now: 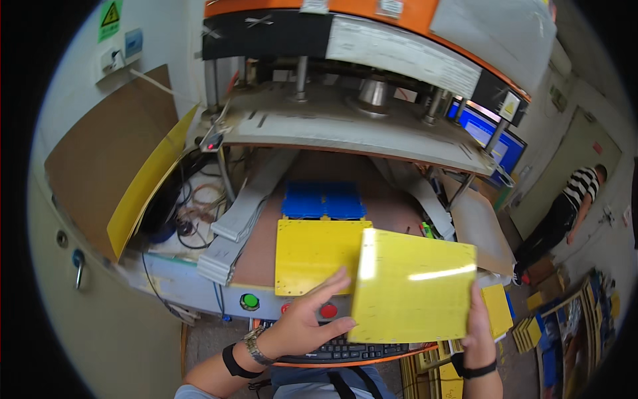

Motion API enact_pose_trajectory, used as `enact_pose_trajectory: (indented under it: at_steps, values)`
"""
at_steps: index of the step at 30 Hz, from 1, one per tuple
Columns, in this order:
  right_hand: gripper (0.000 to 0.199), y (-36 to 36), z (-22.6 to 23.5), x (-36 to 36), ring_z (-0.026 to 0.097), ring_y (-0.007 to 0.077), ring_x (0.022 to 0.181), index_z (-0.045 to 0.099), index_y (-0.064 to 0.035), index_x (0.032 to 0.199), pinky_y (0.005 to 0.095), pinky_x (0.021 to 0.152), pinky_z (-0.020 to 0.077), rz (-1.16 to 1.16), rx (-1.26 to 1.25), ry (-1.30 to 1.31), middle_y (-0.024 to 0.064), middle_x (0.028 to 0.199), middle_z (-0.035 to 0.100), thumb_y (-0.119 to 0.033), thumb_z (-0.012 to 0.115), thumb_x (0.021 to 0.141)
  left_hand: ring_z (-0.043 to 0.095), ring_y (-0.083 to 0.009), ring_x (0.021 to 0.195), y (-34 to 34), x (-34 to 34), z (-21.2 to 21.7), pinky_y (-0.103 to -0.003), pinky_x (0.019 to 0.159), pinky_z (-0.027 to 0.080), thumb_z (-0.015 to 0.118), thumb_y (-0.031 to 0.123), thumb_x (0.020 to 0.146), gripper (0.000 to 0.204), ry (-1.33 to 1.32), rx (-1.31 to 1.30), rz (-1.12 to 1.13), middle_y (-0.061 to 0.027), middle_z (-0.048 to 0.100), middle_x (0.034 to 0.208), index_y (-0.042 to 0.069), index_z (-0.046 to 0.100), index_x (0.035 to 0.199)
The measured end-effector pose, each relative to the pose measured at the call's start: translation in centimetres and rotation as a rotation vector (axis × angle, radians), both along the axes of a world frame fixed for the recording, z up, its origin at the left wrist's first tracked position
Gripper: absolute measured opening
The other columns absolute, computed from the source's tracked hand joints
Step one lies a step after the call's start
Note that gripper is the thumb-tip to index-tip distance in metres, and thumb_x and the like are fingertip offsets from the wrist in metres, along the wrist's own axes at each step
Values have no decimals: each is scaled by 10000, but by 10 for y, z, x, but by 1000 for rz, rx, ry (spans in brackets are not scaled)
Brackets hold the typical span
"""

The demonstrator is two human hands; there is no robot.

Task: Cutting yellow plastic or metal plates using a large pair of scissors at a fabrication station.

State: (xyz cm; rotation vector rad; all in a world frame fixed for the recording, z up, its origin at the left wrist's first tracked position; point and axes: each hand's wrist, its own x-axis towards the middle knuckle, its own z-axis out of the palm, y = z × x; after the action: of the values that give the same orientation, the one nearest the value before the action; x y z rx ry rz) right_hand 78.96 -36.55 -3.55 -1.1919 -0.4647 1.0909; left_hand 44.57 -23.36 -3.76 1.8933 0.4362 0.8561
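Observation:
A flat yellow board (415,289) with glare streaks hangs tilted above the front of the press. My right hand (477,319) grips it by its right edge, with part of the fingers hidden behind. Beside the board's left edge, my left hand (309,319) has its fingers stretched and thumb apart; the thumb tip meets or nearly meets the lower left edge, I cannot tell which. A second yellow plate (316,256) lies on the brown press bed, partly covered by the raised board. Two blue blocks (323,200) adjoin its far side.
The upper press plate (345,136) stands raised on metal posts. Grey ribbon cables (236,223) flank the bed. A green button (249,301), a red button (329,310) and a keyboard (352,350) are at the front. A person (561,213) stands at far right near shelved boards.

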Motion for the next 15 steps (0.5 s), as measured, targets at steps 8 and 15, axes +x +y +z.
enact_pose_trajectory:
  at_steps: [8,15]
  values:
    - [666,-49,-8,117,594,323,1244,449,-82,1489,422,982,536,-393,136,9,126,1473,535,-582,376,1056,699,-164,1015,-13,-63,-19,-297,924,531,666,99,978,259,62,-239,223,-112,752,1091,-23,688,1205]
    - [591,-9,-39,240,600,306,1243,468,-88,1471,440,1004,520,-529,238,92,96,1465,550,-519,371,1079,697,-144,929,6,-110,-54,-294,864,551,637,80,998,160,-206,-458,575,-114,753,1016,-41,704,1078]
